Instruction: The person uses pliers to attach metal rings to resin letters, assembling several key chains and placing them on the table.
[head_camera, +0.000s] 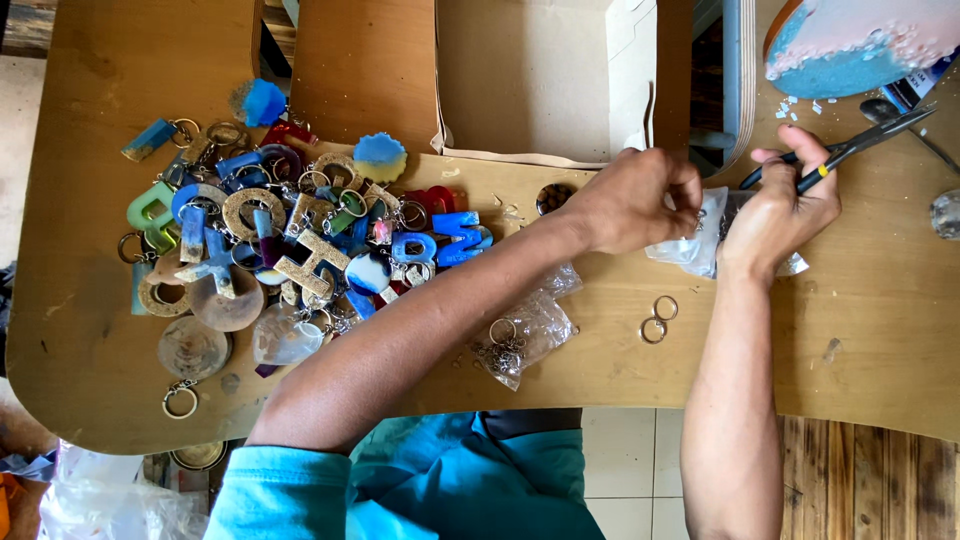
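Note:
My left hand (632, 200) is closed, its fingertips pinching into a small clear plastic bag (700, 240) on the wooden table (880, 330). My right hand (785, 205) rests on the same bag and grips black pliers (850, 148) with their jaws pointing right. Two loose metal key rings (659, 319) lie just in front of the hands. A second clear bag of rings and chains (520, 335) lies under my left forearm. What the left fingers pinch is hidden.
A heap of resin letter and disc keychains (290, 240) in blue, green, gold and red covers the table's left half. An open cardboard box (530, 80) stands at the back. A round blue and pink resin piece (850, 45) sits at the far right.

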